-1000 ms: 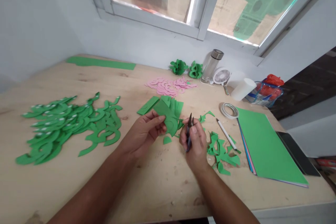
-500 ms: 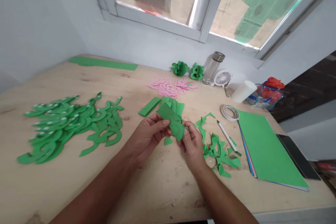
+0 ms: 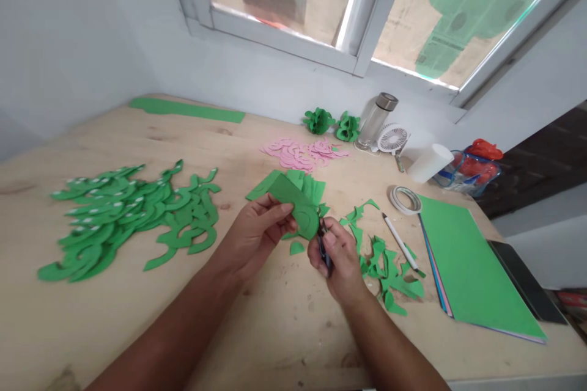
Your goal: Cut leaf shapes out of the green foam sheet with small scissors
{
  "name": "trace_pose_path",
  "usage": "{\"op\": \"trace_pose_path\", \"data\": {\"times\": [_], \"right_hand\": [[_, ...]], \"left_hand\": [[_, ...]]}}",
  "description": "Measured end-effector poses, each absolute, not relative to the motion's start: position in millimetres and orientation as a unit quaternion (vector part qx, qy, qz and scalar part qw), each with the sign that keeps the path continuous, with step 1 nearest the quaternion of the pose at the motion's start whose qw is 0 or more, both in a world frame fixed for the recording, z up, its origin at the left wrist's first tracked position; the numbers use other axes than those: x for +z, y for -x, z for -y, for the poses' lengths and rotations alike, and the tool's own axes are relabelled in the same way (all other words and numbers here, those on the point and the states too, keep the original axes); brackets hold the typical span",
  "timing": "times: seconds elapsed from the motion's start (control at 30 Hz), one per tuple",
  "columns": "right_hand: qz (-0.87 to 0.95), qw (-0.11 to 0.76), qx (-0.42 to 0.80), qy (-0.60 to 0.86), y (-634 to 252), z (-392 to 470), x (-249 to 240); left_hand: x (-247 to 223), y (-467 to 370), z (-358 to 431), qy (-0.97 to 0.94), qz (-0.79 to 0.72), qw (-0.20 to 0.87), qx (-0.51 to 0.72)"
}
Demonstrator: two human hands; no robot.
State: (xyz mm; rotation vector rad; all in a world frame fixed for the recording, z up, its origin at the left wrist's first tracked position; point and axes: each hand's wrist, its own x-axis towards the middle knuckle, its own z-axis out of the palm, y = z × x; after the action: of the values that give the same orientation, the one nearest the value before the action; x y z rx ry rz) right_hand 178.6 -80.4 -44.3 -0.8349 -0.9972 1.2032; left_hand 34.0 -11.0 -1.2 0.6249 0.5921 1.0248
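My left hand [image 3: 263,229] pinches a folded strip of green paper [image 3: 293,198], with curved lines on its rounded right end. In my right hand [image 3: 338,256] is a small pair of dark scissors [image 3: 323,244], its blades at the right edge of that paper. Behind the strip lie several green paper pieces [image 3: 309,186] on the wooden table. A small green scrap [image 3: 296,248] rests just below the hands. Right of my right hand is a heap of green offcuts [image 3: 383,269]. Curved green cut-outs [image 3: 132,208] are piled at the left, some with white spots.
Pink cut-outs [image 3: 300,153] lie farther back, before two green paper flowers [image 3: 318,121]. A glass bottle [image 3: 378,119], small fan [image 3: 393,137], white roll [image 3: 430,162], tape roll [image 3: 405,200], white pen [image 3: 400,243] and stacked coloured sheets [image 3: 477,269] stand or lie at right.
The scissors in my right hand now show, moved to the paper's right edge; before, the right fingers touched the paper's rounded end. The strip has turned slightly. The view has shifted a little.
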Motion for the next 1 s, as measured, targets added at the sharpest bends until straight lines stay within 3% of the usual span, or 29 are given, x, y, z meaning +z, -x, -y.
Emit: {"op": "trace_pose_path", "data": {"times": [1.0], "right_hand": [[0.42,0.636,0.475,0.441,-171,78,-40]], "left_hand": [[-7,-45,26,-0.388,-0.318,0.702,0.505]]}}
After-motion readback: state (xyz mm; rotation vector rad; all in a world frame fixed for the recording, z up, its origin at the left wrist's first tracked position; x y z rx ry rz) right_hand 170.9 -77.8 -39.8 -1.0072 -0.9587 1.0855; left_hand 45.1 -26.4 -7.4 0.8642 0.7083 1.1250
